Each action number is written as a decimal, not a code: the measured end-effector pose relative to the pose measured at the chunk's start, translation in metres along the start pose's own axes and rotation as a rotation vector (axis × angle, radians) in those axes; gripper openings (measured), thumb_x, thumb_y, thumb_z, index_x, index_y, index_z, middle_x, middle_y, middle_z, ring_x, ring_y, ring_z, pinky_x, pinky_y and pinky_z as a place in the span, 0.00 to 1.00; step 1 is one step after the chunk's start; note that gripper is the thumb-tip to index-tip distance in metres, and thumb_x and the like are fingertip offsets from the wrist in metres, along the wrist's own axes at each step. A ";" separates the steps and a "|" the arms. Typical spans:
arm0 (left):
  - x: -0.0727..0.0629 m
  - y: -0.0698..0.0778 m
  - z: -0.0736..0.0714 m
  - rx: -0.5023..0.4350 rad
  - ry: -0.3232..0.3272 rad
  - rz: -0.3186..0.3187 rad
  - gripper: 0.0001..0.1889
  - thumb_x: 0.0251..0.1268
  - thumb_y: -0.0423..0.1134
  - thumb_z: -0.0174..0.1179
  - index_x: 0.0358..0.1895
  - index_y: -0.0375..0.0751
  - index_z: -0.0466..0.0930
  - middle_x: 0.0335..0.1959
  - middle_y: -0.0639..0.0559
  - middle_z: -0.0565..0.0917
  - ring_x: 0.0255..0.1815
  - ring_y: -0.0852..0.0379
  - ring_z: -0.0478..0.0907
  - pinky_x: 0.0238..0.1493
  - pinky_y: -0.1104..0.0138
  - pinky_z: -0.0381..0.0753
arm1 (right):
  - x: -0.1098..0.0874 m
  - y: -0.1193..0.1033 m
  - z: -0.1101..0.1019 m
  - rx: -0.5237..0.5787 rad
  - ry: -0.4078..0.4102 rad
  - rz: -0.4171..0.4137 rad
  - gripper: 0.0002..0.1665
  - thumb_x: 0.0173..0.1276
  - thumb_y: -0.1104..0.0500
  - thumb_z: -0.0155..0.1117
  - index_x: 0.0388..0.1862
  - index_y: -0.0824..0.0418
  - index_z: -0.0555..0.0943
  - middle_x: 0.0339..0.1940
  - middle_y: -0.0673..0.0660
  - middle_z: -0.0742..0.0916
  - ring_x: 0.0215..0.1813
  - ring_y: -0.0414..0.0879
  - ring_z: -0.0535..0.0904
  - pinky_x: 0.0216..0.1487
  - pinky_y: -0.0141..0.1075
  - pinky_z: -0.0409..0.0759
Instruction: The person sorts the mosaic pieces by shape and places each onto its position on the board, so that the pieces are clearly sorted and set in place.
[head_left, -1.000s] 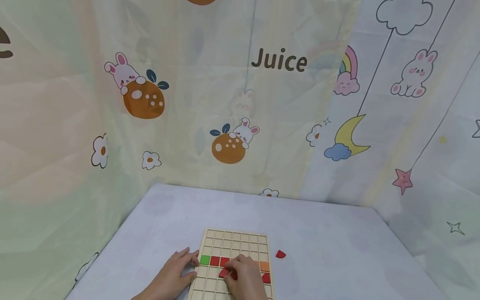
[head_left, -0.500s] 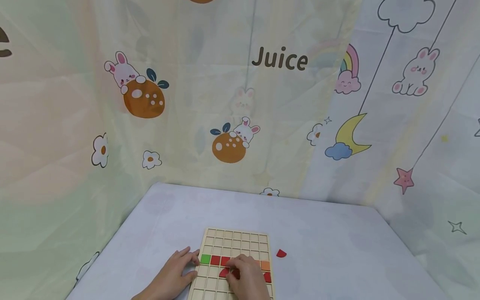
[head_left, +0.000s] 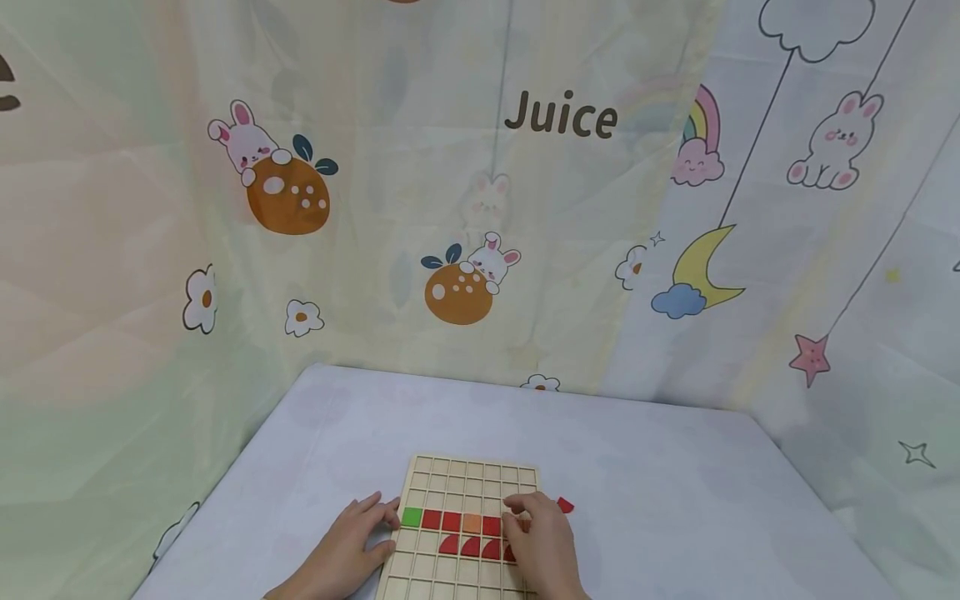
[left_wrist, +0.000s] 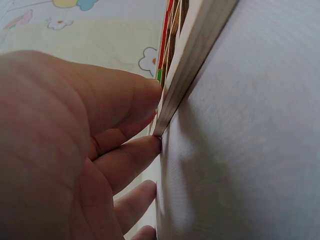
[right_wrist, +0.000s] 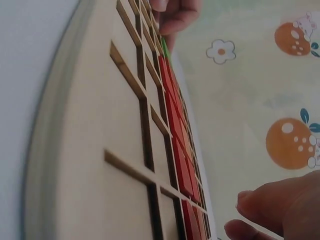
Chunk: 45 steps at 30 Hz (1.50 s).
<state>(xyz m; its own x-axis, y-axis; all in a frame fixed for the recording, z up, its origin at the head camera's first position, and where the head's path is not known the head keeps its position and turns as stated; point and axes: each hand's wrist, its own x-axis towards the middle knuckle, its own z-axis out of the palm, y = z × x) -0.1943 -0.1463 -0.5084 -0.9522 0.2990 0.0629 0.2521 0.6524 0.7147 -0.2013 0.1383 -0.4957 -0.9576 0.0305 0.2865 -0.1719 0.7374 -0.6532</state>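
A wooden grid board (head_left: 422,567) lies on the table. Across it runs a row with a green square (head_left: 412,517), red squares (head_left: 432,520) and an orange square (head_left: 471,523). Below that row sit several red quarter-circle pieces (head_left: 470,547). My left hand (head_left: 345,537) touches the board's left edge with thumb and fingertips, and the left wrist view shows the thumb (left_wrist: 135,95) at the rim. Over the board's right side is my right hand (head_left: 546,542), covering the row's right end. Its thumb and index finger are apart, with nothing between them in the right wrist view.
A loose red piece (head_left: 566,505) lies on the table just right of the board, beyond my right hand. The white-covered table (head_left: 675,492) stretches to printed curtains (head_left: 360,250) at the back and sides.
My right hand has moved right from the board's middle, uncovering the orange square, a red square and red quarter-circle pieces in the lower row. My left hand stays at the edge.
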 end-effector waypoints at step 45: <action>0.001 0.000 0.000 0.016 0.003 0.010 0.10 0.61 0.36 0.65 0.36 0.56 0.74 0.66 0.44 0.75 0.72 0.31 0.58 0.71 0.34 0.47 | 0.018 0.050 -0.020 -0.228 0.092 0.315 0.18 0.55 0.56 0.75 0.44 0.60 0.85 0.37 0.59 0.79 0.38 0.52 0.72 0.40 0.48 0.74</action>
<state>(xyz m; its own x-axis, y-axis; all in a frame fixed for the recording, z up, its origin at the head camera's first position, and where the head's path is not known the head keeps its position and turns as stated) -0.1948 -0.1458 -0.5085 -0.9499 0.3040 0.0722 0.2646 0.6601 0.7031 -0.2223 0.1893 -0.5090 -0.9287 0.3321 0.1653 0.1927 0.8126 -0.5500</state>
